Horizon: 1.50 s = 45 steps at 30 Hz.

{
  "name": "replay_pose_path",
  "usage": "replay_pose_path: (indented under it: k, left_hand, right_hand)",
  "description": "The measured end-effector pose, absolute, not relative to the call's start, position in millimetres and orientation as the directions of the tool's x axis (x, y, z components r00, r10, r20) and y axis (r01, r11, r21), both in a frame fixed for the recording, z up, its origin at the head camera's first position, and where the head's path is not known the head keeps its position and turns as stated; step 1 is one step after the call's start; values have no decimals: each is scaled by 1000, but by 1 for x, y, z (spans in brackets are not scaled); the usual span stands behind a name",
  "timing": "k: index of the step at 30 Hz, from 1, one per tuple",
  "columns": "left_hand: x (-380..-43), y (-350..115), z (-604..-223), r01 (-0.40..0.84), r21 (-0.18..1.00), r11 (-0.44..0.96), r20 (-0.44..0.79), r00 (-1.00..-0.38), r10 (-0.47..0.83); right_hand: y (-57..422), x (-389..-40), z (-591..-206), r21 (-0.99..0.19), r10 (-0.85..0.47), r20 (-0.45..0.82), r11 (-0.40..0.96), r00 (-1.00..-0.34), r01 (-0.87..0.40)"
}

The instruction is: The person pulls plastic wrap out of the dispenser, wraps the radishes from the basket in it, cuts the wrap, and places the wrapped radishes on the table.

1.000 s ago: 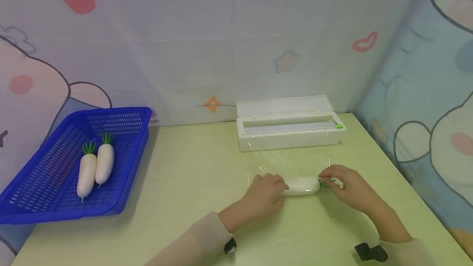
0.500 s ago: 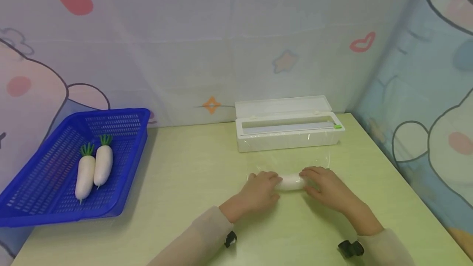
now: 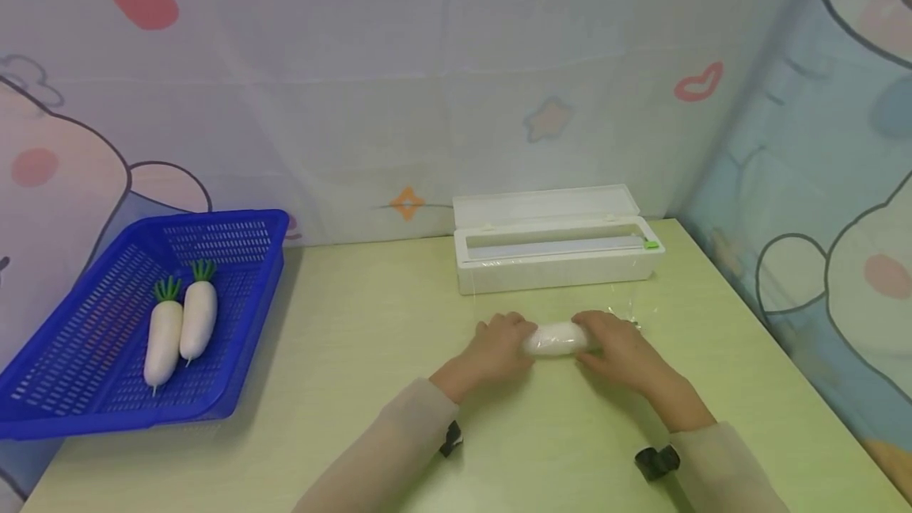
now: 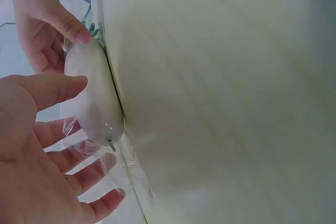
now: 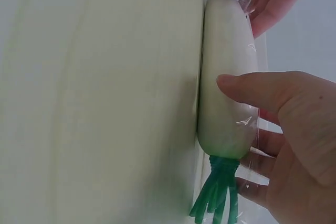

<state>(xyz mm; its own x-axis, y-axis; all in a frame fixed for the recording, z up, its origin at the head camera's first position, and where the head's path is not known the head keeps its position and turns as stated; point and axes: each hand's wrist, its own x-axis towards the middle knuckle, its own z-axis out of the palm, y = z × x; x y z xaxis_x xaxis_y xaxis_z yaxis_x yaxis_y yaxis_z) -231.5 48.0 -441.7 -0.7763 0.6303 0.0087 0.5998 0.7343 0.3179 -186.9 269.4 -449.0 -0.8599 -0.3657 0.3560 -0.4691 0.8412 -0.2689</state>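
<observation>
Cartoon-printed cloth (image 3: 342,101) backs the surface (image 3: 349,315), where a film-wrapped radish (image 3: 558,339) lies nearer the right edge, paralleling the back edge, left hand (image 3: 499,348) gripping its root end, right hand (image 3: 620,348) its leafy end.

No readable text or numbers

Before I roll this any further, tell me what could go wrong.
The clear film bunches loosely beyond the tip of the white radish, so it may crease there instead of lying flat.

The left hand is at the tip and the right hand nearer the leafy end; uneven turning could skew the wrap.

The open white box sits just ahead, so rolling far forward might bump it.
</observation>
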Motion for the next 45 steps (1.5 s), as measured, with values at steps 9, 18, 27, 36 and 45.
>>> replay_pose_path:
  k: [9, 18, 27, 36, 45]
  left_hand:
    - [-244, 51, -439, 576, 305, 758, -32, -790, 613]
    - [-254, 52, -436, 551, 332, 766, -70, -795, 602]
    - [-260, 50, -437, 565, 320, 761, -26, -797, 603]
    - [-263, 53, -439, 575, 226, 786, -13, -806, 592]
    - [-272, 56, -443, 563, 211, 799, -16, -816, 578]
  right_hand:
    - [276, -196, -448, -301, -358, 297, 844, -885, -443]
    - [283, -205, -442, -330, -352, 251, 845, -902, -422]
    - [287, -213, -448, -271, -352, 301, 859, -886, -434]
    - [290, -223, -443, -232, -369, 314, 864, -875, -447]
    - [295, -232, -443, -249, -372, 273, 863, -887, -439]
